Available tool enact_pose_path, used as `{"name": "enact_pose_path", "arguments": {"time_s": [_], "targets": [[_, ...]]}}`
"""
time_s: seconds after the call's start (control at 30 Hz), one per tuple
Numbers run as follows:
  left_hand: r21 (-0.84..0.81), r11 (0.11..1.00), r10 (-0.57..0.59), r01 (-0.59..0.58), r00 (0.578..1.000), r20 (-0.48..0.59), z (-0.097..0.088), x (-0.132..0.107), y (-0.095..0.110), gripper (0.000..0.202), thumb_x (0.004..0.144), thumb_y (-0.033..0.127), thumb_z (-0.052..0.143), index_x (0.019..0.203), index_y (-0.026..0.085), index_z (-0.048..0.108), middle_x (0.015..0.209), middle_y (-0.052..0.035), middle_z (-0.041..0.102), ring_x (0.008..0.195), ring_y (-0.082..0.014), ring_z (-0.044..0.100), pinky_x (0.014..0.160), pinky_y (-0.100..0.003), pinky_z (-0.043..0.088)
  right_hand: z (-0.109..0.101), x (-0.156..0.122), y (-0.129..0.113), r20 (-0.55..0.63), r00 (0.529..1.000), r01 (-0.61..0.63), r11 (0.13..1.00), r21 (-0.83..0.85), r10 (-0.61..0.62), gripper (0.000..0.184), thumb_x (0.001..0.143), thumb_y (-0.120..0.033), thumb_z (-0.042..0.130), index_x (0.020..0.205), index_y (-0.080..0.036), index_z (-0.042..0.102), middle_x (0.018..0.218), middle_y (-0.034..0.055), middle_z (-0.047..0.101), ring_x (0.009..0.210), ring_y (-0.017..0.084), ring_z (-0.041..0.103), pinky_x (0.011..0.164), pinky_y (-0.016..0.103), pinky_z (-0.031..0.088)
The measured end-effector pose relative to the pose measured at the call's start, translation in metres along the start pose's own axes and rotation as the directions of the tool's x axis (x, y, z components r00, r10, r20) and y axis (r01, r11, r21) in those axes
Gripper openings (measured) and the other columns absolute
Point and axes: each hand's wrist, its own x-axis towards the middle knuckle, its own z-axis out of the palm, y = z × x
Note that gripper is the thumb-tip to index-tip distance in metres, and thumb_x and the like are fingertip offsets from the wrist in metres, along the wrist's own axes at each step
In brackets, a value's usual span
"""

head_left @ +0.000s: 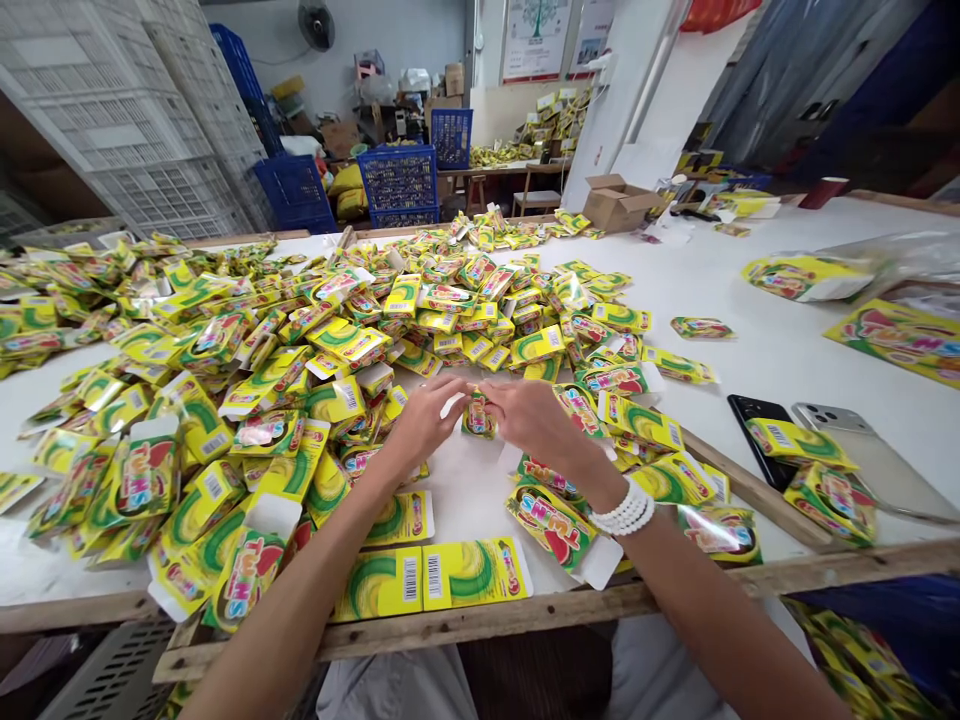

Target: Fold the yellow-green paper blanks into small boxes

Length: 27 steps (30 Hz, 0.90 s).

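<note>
At the middle of the table, both my hands meet at the top of a small yellow-green carton [478, 416] with colourful lettering. My left hand [429, 422] has its fingers bent, thumb and fingertips at the carton's upper left. My right hand [534, 420], with a white bead bracelet on the wrist, pinches its upper right edge. My fingers hide part of the carton. Close to my right forearm lies another carton [551, 530] with a white flap sticking out. Two flattened yellow cartons [474, 574] lie end to end along the front edge.
A large heap of similar cartons [337, 340] spreads across the left and back. Two phones [870, 455] lie at right beside a wooden strip [742, 480]. An open cardboard box [619, 203] stands at the far edge. Blue crates [397, 180] and white crates [150, 120] are stacked behind.
</note>
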Motion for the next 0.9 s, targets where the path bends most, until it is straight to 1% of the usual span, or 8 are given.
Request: {"name": "enact_pose_path", "arguments": {"time_s": [0.13,0.27,0.4,0.57,0.63,0.73,0.8,0.9], "targets": [[0.002,0.997,-0.083,0.083,0.996,0.01,0.006,-0.003,-0.002,0.018,0.108,0.034,0.056,0.109,0.022,0.069,0.108,-0.0083,0.078,0.092,-0.021,0.074,0.081,-0.034,0.06,0.007,0.001,-0.011,-0.041,0.991,-0.129,0.991,-0.015,0.129,0.035,0.099,-0.008,0.055,0.12,-0.014,0.082,0.108,0.0154,0.084,0.095,0.029,0.08,0.078,0.033,0.054],[-0.028,0.995,-0.098,0.097,0.995,-0.003,0.006,-0.001,0.001,0.019,0.108,0.036,0.057,0.1,0.022,0.067,0.103,-0.0068,0.078,0.086,-0.0189,0.072,0.079,-0.032,0.059,0.011,0.004,0.002,-0.116,0.985,-0.1,0.972,0.213,0.126,0.029,0.095,-0.017,0.066,0.113,-0.026,0.087,0.108,0.0085,0.086,0.097,0.029,0.08,0.084,0.035,0.056],[-0.13,0.985,-0.112,0.109,0.994,-0.012,0.002,0.002,0.011,0.024,0.107,0.038,0.057,0.094,0.021,0.068,0.095,-0.0049,0.077,0.085,-0.0179,0.072,0.079,-0.03,0.06,0.008,0.005,0.004,-0.087,0.986,-0.125,0.977,0.17,0.142,0.03,0.094,-0.023,0.071,0.12,-0.027,0.085,0.108,0.0104,0.085,0.091,0.03,0.08,0.079,0.037,0.056],[-0.217,0.945,-0.291,0.244,0.932,-0.218,-0.007,0.005,0.017,0.014,0.104,0.03,0.058,0.103,0.022,0.07,0.102,-0.0036,0.08,0.09,-0.017,0.075,0.08,-0.027,0.06,-0.015,0.002,0.011,-0.053,0.981,-0.168,0.948,0.269,0.189,0.02,0.091,-0.033,0.077,0.082,-0.018,0.084,0.073,0.009,0.08,0.065,0.023,0.072,0.064,0.033,0.051],[-0.186,0.929,-0.365,0.321,0.878,-0.309,-0.012,0.007,0.014,0.012,0.102,0.021,0.056,0.102,0.022,0.068,0.104,-0.0038,0.081,0.091,-0.0171,0.075,0.082,-0.028,0.059,-0.037,-0.003,0.022,-0.198,0.956,-0.062,0.809,0.584,0.216,0.019,0.089,-0.039,0.081,0.083,-0.021,0.083,0.07,0.0035,0.078,0.061,0.019,0.068,0.061,0.031,0.052],[-0.019,0.89,-0.436,0.456,0.838,-0.328,-0.02,0.007,0.012,0.023,0.097,0.006,0.051,0.107,0.02,0.067,0.107,-0.0065,0.08,0.094,-0.0204,0.076,0.091,-0.033,0.059,-0.071,-0.014,0.039,-0.47,0.803,0.333,0.378,0.864,0.366,0.015,0.084,-0.042,0.087,0.099,-0.04,0.084,0.102,-0.0038,0.084,0.089,0.02,0.079,0.08,0.034,0.063],[0.185,0.848,-0.453,0.496,0.861,-0.232,-0.022,0.004,0.015,0.035,0.094,0.001,0.05,0.118,0.019,0.068,0.119,-0.0109,0.079,0.107,-0.0253,0.076,0.098,-0.038,0.058,-0.085,-0.018,0.044,-0.409,0.831,0.355,0.208,0.912,0.377,0.043,0.076,-0.039,0.093,0.115,-0.049,0.08,0.125,-0.007,0.081,0.114,0.023,0.078,0.093,0.037,0.065],[0.505,0.716,-0.53,0.482,0.846,-0.056,-0.02,-0.003,0.025,0.051,0.091,-0.003,0.05,0.133,0.019,0.067,0.15,-0.018,0.064,0.134,-0.0334,0.065,0.106,-0.043,0.057,-0.082,-0.017,0.041,-0.214,0.925,0.177,0.145,0.974,0.313,0.049,0.074,-0.04,0.095,0.12,-0.041,0.08,0.122,-0.0002,0.083,0.111,0.025,0.08,0.095,0.042,0.066]]}}
